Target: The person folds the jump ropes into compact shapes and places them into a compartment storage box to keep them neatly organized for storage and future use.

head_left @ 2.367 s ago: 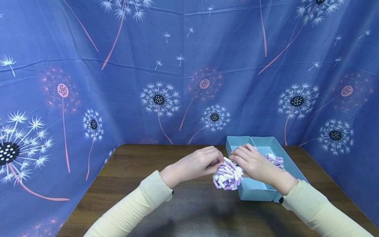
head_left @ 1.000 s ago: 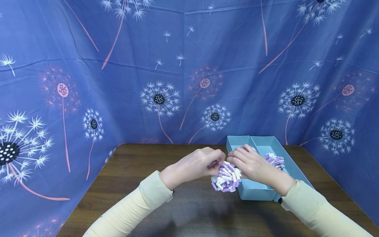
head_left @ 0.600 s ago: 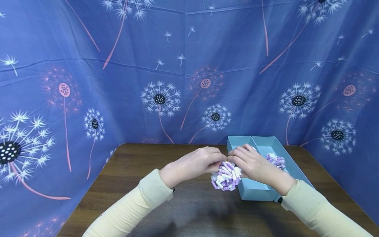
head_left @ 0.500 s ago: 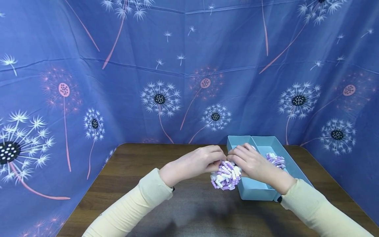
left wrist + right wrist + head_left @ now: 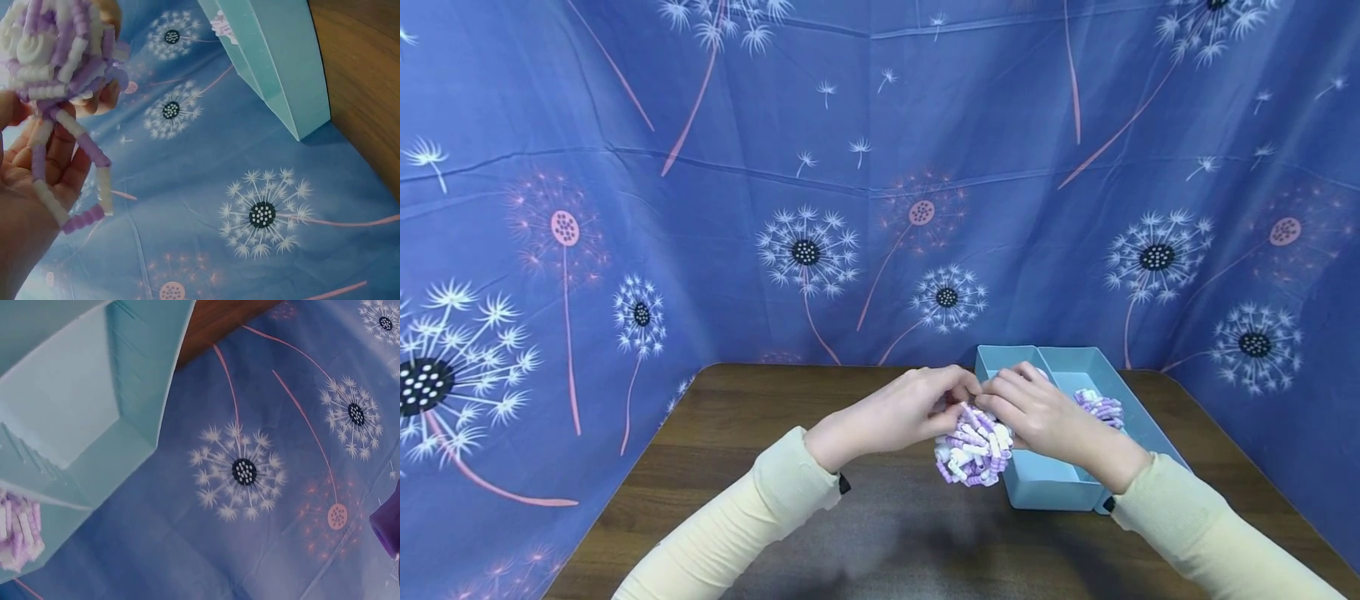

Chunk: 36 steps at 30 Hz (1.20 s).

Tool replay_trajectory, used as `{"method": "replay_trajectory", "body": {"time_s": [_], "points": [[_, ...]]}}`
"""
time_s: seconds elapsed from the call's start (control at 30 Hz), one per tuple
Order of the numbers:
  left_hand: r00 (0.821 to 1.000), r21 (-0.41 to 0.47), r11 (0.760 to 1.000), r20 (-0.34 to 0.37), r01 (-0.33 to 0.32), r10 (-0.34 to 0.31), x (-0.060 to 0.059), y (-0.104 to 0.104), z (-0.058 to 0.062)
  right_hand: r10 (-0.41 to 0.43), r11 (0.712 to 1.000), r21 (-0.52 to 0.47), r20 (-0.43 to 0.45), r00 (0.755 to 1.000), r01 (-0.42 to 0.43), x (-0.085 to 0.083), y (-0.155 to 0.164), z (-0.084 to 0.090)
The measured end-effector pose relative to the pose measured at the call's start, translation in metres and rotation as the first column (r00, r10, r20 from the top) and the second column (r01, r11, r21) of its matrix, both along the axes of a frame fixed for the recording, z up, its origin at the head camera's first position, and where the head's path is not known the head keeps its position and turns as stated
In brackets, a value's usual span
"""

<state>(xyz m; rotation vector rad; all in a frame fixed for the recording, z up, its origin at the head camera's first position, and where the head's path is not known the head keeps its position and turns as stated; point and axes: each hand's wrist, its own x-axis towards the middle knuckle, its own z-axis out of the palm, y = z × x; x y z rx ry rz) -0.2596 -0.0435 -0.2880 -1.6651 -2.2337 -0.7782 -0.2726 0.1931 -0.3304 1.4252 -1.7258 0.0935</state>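
Observation:
Both hands hold a round pom-pom (image 5: 974, 452) of purple and white segmented strands above the table, just left of the tray. In the head view my left hand (image 5: 891, 417) has its thumb and forefinger at the bundle's upper left side. My right hand (image 5: 1037, 412) grips it from the right, fingers bent over its top and partly hidden. The left wrist view shows a loop (image 5: 94, 150) of the same purple and white segments sticking out from the bundle past the left palm (image 5: 25, 200). A purple segment (image 5: 386, 525) peeks in at the right wrist view's edge.
A light blue divided tray (image 5: 1052, 492) stands to the right, partly behind my right hand and forearm. Another purple and white bundle (image 5: 1099, 406) lies in its right compartment. Behind the brown wooden table (image 5: 760, 433) hangs a blue dandelion-print cloth (image 5: 722, 250).
The left thumb and forefinger have parted slightly, and that hand has shifted a little right over the pom-pom. The pom-pom has turned slightly; the right hand stays about where it was.

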Motion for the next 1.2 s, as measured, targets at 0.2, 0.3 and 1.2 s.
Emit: {"method": "replay_trajectory", "body": {"time_s": [0.2,0.3,1.2], "points": [[0.995,0.023,0.999,0.088,0.040,-0.042,-0.002,-0.006,0.003,-0.018,1.000,0.005,0.016,1.000,0.018,-0.001,0.002,-0.001],[0.995,-0.006,0.998,0.083,0.057,-0.056,-0.003,-0.008,0.001,-0.016,1.000,0.017,0.030,0.999,0.015,-0.001,0.004,-0.002],[0.946,-0.041,0.999,-0.325,-0.008,-0.006,0.002,0.001,-0.006,-0.078,0.997,-0.026,-0.073,0.994,0.076,-0.003,0.003,-0.009]]}}
